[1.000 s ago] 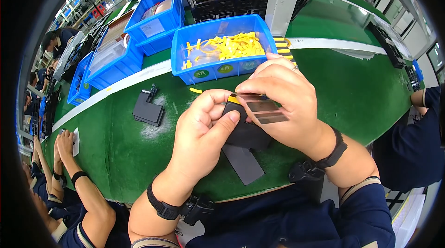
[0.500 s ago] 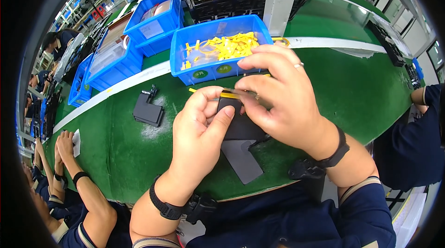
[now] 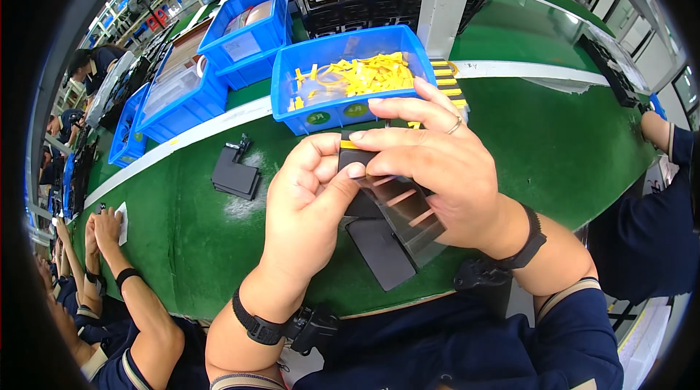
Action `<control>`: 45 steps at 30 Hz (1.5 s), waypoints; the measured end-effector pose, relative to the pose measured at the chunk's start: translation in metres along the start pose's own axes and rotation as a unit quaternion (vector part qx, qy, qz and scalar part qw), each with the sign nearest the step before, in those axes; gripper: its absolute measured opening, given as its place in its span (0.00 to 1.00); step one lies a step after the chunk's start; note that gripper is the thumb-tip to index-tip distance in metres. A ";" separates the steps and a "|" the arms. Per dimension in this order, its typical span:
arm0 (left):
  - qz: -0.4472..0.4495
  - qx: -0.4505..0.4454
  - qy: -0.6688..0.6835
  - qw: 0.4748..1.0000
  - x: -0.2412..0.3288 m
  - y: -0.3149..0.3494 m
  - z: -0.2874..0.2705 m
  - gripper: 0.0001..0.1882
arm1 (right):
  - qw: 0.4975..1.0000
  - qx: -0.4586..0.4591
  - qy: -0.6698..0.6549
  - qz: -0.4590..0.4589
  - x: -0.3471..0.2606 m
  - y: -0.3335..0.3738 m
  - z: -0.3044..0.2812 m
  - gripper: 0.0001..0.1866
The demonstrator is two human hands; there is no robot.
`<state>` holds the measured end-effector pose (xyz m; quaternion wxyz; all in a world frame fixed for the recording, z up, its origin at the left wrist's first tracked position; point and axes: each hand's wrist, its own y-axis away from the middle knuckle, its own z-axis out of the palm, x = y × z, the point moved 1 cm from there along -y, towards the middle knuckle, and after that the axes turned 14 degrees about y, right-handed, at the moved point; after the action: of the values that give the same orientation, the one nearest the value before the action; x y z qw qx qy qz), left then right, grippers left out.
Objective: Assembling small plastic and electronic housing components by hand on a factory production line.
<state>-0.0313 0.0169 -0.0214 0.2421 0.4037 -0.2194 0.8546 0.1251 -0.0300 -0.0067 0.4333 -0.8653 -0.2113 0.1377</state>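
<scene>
My left hand point(image 3: 306, 189) is closed on a flat black piece point(image 3: 355, 160), its thumb near the piece's upper part. A yellow strip point(image 3: 348, 145) lies across the top end of this piece. My right hand point(image 3: 452, 164) reaches over from the right, fingertips at the yellow strip and the black piece. From beneath its fingers a clear film point(image 3: 408, 219) slants down to the right; whether the film is joined to the piece I cannot tell. Below, another black flat piece point(image 3: 380, 253) lies on the green table point(image 3: 175, 244), partly covered by the film.
An open blue bin point(image 3: 292, 119) with yellow strips stands just beyond my hands. Left of it are more blue bins point(image 3: 211, 102) and a small stack of black L-shaped pieces point(image 3: 236, 173). A yellow-and-black striped block point(image 3: 448, 84) stands behind my right hand. Co-workers' arms point(image 3: 142, 284) are at left.
My right hand has turned palm-down, its fingertips moving onto the top of the black piece. A clear film now shows beneath it. The striped block has come into sight beside the bin.
</scene>
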 end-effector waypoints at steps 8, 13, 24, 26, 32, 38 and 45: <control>0.133 -0.027 -0.327 0.935 -0.001 0.004 -0.002 0.21 | 0.997 0.004 -0.065 0.039 0.006 -0.010 -0.006 0.12; 0.191 -0.035 -0.324 0.926 -0.002 0.002 0.002 0.20 | 0.998 -0.036 -0.052 0.012 0.003 -0.008 -0.007 0.10; 0.109 0.031 -0.175 0.978 0.002 0.002 0.006 0.12 | 0.996 0.054 -0.025 0.061 0.008 -0.004 -0.007 0.13; 0.124 0.036 -0.213 0.968 0.000 0.002 0.001 0.11 | 0.997 0.042 -0.029 0.057 0.003 -0.007 -0.012 0.12; 0.168 0.041 -0.317 0.932 0.000 0.004 -0.002 0.11 | 0.986 0.107 0.128 -0.005 0.000 -0.009 -0.020 0.11; 0.268 0.016 -0.440 0.857 0.002 0.004 0.003 0.12 | 0.997 -0.004 0.069 -0.046 -0.001 -0.007 -0.012 0.08; 0.284 -0.021 -0.498 0.819 0.005 0.008 0.005 0.12 | 0.999 -0.038 0.014 -0.035 0.010 -0.011 -0.013 0.09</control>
<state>-0.0357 0.0088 -0.0155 -0.1456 0.6887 -0.4331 0.5630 0.1364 -0.0278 0.0094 0.4072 -0.8752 -0.2403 0.1026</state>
